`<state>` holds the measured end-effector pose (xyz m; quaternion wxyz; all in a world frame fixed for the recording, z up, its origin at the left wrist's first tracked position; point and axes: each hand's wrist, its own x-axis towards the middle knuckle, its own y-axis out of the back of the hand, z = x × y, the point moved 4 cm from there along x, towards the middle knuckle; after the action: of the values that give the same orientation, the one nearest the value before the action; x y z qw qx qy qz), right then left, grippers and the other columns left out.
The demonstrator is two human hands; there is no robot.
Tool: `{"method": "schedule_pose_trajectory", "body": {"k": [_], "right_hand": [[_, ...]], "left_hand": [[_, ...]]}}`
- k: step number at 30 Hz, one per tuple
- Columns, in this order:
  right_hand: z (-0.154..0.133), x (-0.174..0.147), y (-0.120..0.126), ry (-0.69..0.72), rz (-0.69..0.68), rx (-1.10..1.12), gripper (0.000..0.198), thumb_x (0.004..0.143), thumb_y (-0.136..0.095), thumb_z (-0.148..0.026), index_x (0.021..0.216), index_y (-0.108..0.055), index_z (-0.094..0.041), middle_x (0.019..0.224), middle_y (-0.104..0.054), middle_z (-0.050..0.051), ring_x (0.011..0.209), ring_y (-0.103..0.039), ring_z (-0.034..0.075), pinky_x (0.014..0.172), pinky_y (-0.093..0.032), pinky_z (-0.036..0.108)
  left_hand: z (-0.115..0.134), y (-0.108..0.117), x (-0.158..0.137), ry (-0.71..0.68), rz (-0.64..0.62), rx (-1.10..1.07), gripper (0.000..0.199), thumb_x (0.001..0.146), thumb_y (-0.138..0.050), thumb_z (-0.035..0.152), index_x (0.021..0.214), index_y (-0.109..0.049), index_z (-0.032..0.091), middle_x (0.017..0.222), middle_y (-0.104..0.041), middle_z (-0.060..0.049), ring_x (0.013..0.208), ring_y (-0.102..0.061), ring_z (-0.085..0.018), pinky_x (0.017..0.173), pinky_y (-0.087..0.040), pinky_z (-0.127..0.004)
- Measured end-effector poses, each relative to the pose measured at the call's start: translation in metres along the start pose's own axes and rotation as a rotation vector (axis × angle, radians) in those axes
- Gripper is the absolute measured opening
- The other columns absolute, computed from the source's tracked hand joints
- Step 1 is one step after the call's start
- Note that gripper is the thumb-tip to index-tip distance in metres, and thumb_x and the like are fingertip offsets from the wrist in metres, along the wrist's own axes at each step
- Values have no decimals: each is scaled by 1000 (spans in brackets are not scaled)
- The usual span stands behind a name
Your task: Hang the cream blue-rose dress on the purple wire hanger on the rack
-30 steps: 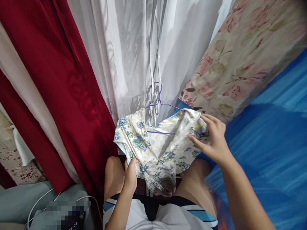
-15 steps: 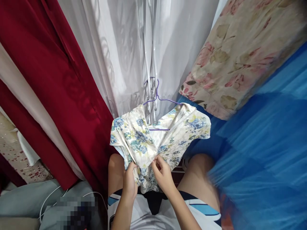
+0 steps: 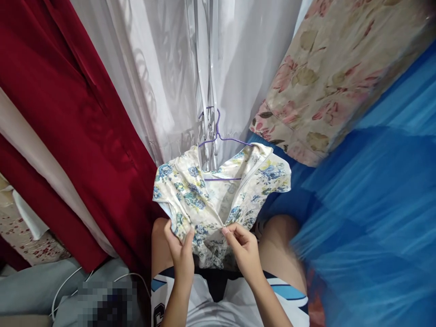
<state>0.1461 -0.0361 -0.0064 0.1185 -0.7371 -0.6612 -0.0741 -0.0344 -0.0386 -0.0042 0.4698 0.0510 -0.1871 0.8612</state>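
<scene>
A white blouse (image 3: 194, 190) with blue and yellow flowers hangs by its shoulders on a purple hanger (image 3: 235, 140), low in front of my lap. The hanger's hook is caught on a white strap (image 3: 200, 77). My left hand (image 3: 181, 245) grips the blouse's left side below the sleeve, thumb in front and fingers partly behind the cloth. With thumb and forefinger, my right hand (image 3: 242, 240) pinches the cloth at the bottom of the V-neck. The gathered lower part of the blouse bunches between my hands.
White curtain cloth (image 3: 238, 59) hangs behind the hanger. Dark red drapes (image 3: 91, 136) are at left, with a grey cushion-like shape (image 3: 37, 284) and white cable (image 3: 64, 286) below. Floral fabric (image 3: 306, 81) and blue tulle (image 3: 381, 204) hang at right. My bare knees flank the blouse.
My right hand has moved right and a little down, still pinching at the neckline. The V-neck is wider and straighter. My left hand has shifted slightly left and spread its grip on the side.
</scene>
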Motion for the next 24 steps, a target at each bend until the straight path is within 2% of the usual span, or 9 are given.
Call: {"method": "schedule_pose_trajectory", "body": {"k": [2, 3, 4, 6, 9, 12, 15, 19, 24], "right_hand": [[-3, -2, 1, -22, -36, 0, 33, 92, -61, -42, 70, -54, -18, 60, -37, -4, 56, -31, 11, 52, -25, 26], [-5, -3, 0, -31, -57, 1, 33, 91, -61, -43, 70, -53, -18, 60, -37, -4, 56, -31, 11, 52, -25, 25], [-7, -3, 0, -34, -75, 3, 33, 91, -60, -43, 70, -53, -19, 60, -38, -4, 55, -31, 11, 51, -25, 25], [-12, -4, 1, -23, -85, 11, 33, 91, -59, -45, 71, -51, -20, 60, -39, -4, 56, -31, 12, 50, -26, 25], [-15, -2, 6, 4, -66, 7, 35, 92, -58, -45, 70, -47, -21, 62, -39, -3, 57, -32, 12, 52, -28, 25], [-15, -2, 13, 6, -59, -28, 34, 93, -58, -41, 70, -46, -20, 63, -39, -3, 59, -33, 12, 54, -29, 25], [-15, -3, 19, 24, -85, -83, 29, 93, -58, -38, 73, -48, -20, 67, -42, -2, 62, -38, 13, 59, -34, 26], [-15, -2, 24, 124, -177, -215, 17, 87, -65, -31, 88, -52, -21, 83, -52, 1, 78, -50, 18, 73, -42, 28], [-1, 2, 28, 173, -58, -342, 13, 88, -60, -27, 96, -51, -21, 89, -54, 2, 83, -50, 19, 78, -42, 30]], "left_hand": [[13, -2, -3, -342, -32, 196, 70, 78, -73, 19, 139, -41, 25, 145, -43, -13, 134, -44, -29, 113, -36, -45], [19, -7, -6, -484, -104, 288, 68, 77, -74, 17, 138, -43, 26, 145, -42, -13, 135, -42, -30, 114, -33, -47], [23, -15, -9, -593, -222, 365, 62, 79, -72, 15, 134, -48, 27, 143, -44, -12, 134, -42, -29, 114, -32, -48], [27, -33, -14, -697, -532, 447, 45, 84, -64, 9, 124, -58, 28, 133, -55, -9, 127, -48, -26, 111, -37, -46], [28, -53, -14, -658, -864, 448, 37, 91, -52, 6, 118, -62, 28, 121, -63, -6, 116, -55, -21, 104, -43, -39], [27, -66, -9, -565, -995, 477, 29, 93, -50, 10, 116, -62, 24, 112, -61, -7, 108, -57, -20, 97, -46, -34], [26, -73, -5, -525, -1047, 485, 20, 94, -49, 12, 106, -61, 21, 102, -57, -7, 98, -57, -19, 89, -47, -31], [23, -75, -5, -474, -1021, 431, 12, 96, -46, 13, 100, -56, 19, 101, -53, -6, 96, -55, -17, 89, -45, -30], [18, -78, -15, -432, -1003, 351, 8, 97, -44, 16, 100, -51, 19, 102, -51, -8, 95, -53, -18, 89, -46, -31]]}}
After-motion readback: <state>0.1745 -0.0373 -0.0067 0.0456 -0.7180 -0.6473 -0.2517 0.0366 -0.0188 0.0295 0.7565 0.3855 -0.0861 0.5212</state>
